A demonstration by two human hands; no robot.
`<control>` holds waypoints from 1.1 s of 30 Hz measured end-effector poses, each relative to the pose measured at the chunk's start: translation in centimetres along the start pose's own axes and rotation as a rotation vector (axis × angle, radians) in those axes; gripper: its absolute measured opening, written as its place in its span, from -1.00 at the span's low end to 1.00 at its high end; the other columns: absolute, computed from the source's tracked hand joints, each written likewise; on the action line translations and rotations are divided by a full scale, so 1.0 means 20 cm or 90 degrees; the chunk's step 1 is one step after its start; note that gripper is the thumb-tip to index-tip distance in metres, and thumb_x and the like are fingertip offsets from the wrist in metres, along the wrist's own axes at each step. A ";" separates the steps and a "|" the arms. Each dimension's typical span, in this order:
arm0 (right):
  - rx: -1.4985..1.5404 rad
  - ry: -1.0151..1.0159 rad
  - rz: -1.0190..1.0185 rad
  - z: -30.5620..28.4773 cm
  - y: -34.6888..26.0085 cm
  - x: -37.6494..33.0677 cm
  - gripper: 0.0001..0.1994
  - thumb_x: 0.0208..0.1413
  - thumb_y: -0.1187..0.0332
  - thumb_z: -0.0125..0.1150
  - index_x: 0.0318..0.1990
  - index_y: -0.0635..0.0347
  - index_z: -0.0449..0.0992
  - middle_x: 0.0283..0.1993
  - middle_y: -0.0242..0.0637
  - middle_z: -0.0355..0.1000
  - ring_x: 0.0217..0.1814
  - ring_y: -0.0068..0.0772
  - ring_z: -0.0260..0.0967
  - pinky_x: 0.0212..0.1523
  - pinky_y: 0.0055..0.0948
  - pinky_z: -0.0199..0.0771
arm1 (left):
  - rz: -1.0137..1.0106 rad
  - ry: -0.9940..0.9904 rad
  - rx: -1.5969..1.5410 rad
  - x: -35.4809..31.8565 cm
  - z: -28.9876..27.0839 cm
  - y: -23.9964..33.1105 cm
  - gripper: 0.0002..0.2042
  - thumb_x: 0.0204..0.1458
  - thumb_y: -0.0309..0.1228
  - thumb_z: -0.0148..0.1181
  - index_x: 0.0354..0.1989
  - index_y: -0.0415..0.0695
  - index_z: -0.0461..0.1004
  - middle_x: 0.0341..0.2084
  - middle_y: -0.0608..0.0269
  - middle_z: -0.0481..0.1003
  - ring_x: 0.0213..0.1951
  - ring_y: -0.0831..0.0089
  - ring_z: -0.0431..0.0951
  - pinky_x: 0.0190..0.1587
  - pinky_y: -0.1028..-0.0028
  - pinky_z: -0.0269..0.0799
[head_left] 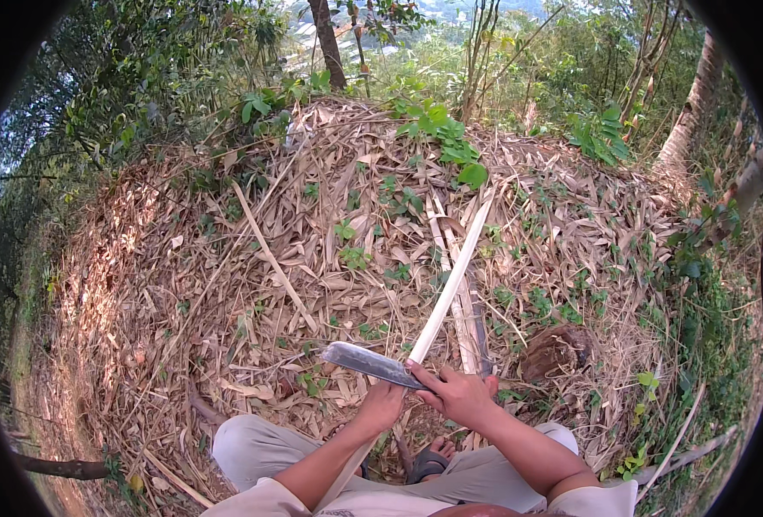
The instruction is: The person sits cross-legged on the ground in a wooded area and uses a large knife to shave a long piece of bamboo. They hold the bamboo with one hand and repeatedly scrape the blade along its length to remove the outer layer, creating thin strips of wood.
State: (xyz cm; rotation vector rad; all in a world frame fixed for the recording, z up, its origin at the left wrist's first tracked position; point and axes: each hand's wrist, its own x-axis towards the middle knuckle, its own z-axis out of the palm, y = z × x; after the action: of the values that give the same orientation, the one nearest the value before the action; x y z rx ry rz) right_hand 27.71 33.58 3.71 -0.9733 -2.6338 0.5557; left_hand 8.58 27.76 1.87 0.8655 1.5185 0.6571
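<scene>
Dry leaf-littered ground [226, 258], two hands: left hand [380, 405] clenched on one knife [369, 363], right hand [461, 395] gripping one bamboo strip [453, 280]

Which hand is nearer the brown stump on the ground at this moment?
Right. The right hand grips the bamboo strip just left of the stump; the left hand, at the machete blade, sits farther left.
</scene>
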 end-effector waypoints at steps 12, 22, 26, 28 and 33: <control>0.055 0.029 0.139 0.12 -0.06 -0.13 -0.47 0.29 0.16 0.07 0.40 -0.15 0.19 -0.53 -0.10 0.38 -0.55 0.01 0.41 -0.50 -0.09 0.44 | -0.043 -0.036 -0.015 -0.18 0.02 -0.26 -0.59 0.28 -0.18 -0.25 -0.27 -0.30 0.41 -0.60 -0.02 0.44 -0.51 0.15 0.50 -0.36 0.16 0.37; 0.101 0.134 0.205 0.08 0.05 0.02 -0.47 0.29 0.21 0.07 0.39 -0.09 0.19 -0.44 -0.03 0.44 -0.48 0.07 0.44 -0.41 -0.07 0.44 | -0.029 -0.041 -0.048 -0.20 -0.01 -0.30 -0.58 0.31 -0.13 -0.25 -0.33 -0.24 0.39 -0.68 0.17 0.37 -0.63 0.30 0.41 -0.51 0.27 0.30; 0.076 0.020 0.102 0.14 -0.07 0.00 -0.47 0.31 0.13 0.03 0.40 -0.16 0.17 -0.48 -0.07 0.40 -0.52 0.04 0.44 -0.45 -0.06 0.47 | -0.066 -0.039 -0.155 -0.19 -0.03 -0.19 -0.61 0.33 -0.11 -0.26 -0.38 -0.15 0.33 -0.75 0.38 0.22 -0.77 0.54 0.19 -0.73 0.47 0.09; 0.027 -0.033 0.009 0.19 -0.16 -0.02 -0.47 0.30 0.05 0.03 0.41 -0.32 0.16 -0.54 -0.13 0.36 -0.57 -0.02 0.43 -0.52 -0.07 0.48 | -0.064 -0.029 -0.184 -0.15 -0.06 -0.19 -0.59 0.33 -0.06 -0.28 -0.43 -0.10 0.29 -0.78 0.45 0.15 -0.82 0.61 0.09 -0.81 0.54 -0.05; -0.011 -0.021 0.038 0.13 -0.06 0.00 -0.47 0.29 0.04 0.04 0.40 -0.36 0.17 -0.53 -0.13 0.39 -0.56 0.00 0.44 -0.51 -0.09 0.48 | -0.052 -0.037 -0.179 -0.16 -0.02 -0.18 -0.61 0.33 -0.09 -0.30 -0.41 -0.10 0.27 -0.77 0.44 0.15 -0.83 0.61 0.10 -0.82 0.54 -0.01</control>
State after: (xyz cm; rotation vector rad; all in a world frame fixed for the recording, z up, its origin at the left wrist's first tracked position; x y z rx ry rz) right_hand 26.07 32.10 1.96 -1.0599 -2.6512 0.5680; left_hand 7.61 23.07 0.87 0.6011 1.3626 0.7579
